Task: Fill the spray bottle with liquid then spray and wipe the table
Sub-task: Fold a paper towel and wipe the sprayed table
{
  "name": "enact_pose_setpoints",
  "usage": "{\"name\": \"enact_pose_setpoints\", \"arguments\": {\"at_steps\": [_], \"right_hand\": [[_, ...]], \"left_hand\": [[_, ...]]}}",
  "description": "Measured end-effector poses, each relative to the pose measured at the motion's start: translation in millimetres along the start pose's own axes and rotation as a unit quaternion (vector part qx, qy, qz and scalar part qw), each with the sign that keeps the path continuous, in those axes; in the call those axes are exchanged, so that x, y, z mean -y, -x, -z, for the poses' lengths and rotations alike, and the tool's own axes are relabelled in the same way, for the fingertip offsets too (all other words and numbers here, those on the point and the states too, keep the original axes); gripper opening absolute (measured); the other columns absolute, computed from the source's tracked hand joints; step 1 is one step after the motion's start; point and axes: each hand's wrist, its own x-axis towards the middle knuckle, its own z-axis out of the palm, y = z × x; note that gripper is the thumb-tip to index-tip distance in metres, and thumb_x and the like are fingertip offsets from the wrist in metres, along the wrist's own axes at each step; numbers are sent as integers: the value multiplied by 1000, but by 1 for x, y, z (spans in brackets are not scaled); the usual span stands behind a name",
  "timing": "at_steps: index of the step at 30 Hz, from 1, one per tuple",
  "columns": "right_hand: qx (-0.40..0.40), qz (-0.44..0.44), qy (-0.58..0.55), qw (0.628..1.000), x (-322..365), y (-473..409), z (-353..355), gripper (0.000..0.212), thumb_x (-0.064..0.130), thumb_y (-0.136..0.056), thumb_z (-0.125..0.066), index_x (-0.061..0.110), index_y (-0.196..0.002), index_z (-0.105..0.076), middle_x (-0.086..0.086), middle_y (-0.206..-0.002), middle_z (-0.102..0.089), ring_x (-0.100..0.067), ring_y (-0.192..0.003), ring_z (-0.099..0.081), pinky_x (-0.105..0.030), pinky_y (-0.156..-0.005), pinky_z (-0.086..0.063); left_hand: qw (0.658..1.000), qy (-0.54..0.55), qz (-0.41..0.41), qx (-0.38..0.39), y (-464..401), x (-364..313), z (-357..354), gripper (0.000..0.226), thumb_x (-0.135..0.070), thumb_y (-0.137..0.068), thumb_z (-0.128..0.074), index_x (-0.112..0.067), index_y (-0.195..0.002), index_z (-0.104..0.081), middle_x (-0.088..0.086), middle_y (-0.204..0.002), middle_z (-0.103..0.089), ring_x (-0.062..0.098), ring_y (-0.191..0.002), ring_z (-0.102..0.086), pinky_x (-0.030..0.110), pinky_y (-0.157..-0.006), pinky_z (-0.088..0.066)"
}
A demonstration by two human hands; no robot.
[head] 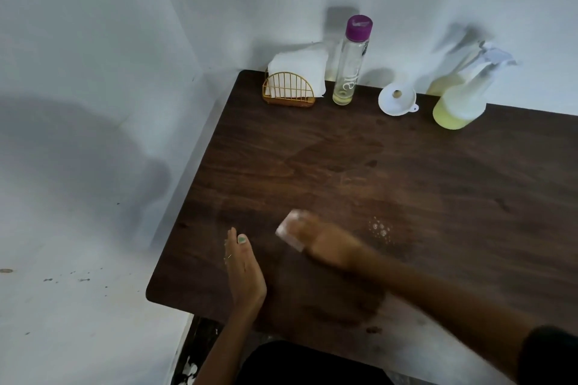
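Wiping now: right hand (316,242) presses a soft, limp tissue (289,230) flat onto the bench (438,184); left hand (242,266) spread, steadying. Spray bottle (463,97) stands at the back, light, probably slick.

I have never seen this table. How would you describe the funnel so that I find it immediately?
Look at the far edge of the dark wooden table, where it meets the wall. Between the tall clear bottle with the purple cap and the spray bottle of yellowish liquid lies the funnel. It is the only low, round, white item there, with a small loop on its rim.
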Motion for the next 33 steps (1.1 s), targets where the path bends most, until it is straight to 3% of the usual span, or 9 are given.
{"name": "enact_pose_setpoints", "arguments": {"at_steps": [2,7,10,12,17,19,24,28,33], "right_hand": [[-103,-155,19,982,-60,17,52,37,23,-101,-35,14,-133,-50,7,-137,-44,-14,-132,-37,-31,-113,-25],[-70,-492,51,866,-175,69,73,54,2,-91,-42,-4,-143,-27,-25,-147,-31,-39,-135,-30,-46,-113,-18],[-129,-417,22,899,-123,47,63,29,36,-97,-32,24,-97,-59,-11,-101,-57,-24,-93,-53,-43,-88,-41],[-175,-298,33,938,-54,26,49,45,48,-100,-22,21,-76,-49,-4,-81,-50,-19,-76,-48,-40,-78,-44],[55,-4,2,998,94,28,-38,31,20,-95,-44,14,-118,-64,-7,-121,-65,-24,-120,-56,-38,-112,-31],[50,51,11,997,78,38,-49,34,21,-91,-44,15,-117,-66,-4,-121,-66,-24,-121,-56,-40,-114,-26],[-116,-158,115,974,-61,63,22,49,20,-94,-26,10,-136,-48,-6,-140,-48,-30,-128,-45,-29,-111,-20],[-38,-461,109,880,-148,119,62,57,1,-93,-31,2,-148,-18,-17,-156,-20,-35,-142,-21,-45,-116,-9],[-81,-424,95,897,-78,79,45,41,3,-94,-36,-9,-131,-44,-26,-130,-50,-43,-120,-47,-48,-109,-33]], "left_hand": [[1000,-9,2,10,3,2,-3,54,-36,-103,-19,-11,-150,-21,8,-158,-23,19,-147,-16,25,-115,-8],[999,-22,1,23,14,-1,-5,54,-36,-102,-20,-11,-150,-21,7,-158,-23,19,-147,-17,28,-117,-8],[999,-42,3,22,17,0,-9,53,-36,-103,-20,-12,-150,-22,8,-158,-22,19,-147,-16,32,-120,-8],[998,-57,-1,27,19,1,-11,53,-36,-103,-19,-13,-150,-22,8,-159,-21,18,-148,-13,33,-120,-5],[997,-67,-5,27,19,1,-20,67,-51,-95,-15,-14,-151,-22,8,-159,-22,17,-148,-12,32,-120,-4],[997,-66,-6,25,19,0,-22,65,-49,-96,-17,-13,-150,-24,10,-158,-24,20,-148,-15,36,-121,-7],[995,-92,-7,38,26,-3,-28,52,-36,-104,-20,-13,-151,-22,9,-159,-21,19,-148,-13,35,-121,-4],[994,-93,-22,47,36,-6,-32,53,-35,-103,-20,-12,-151,-22,7,-159,-23,17,-148,-12,31,-119,-1],[994,-92,-31,54,44,-8,-38,54,-37,-103,-21,-11,-150,-23,6,-158,-23,16,-148,-9,31,-118,1]]}}
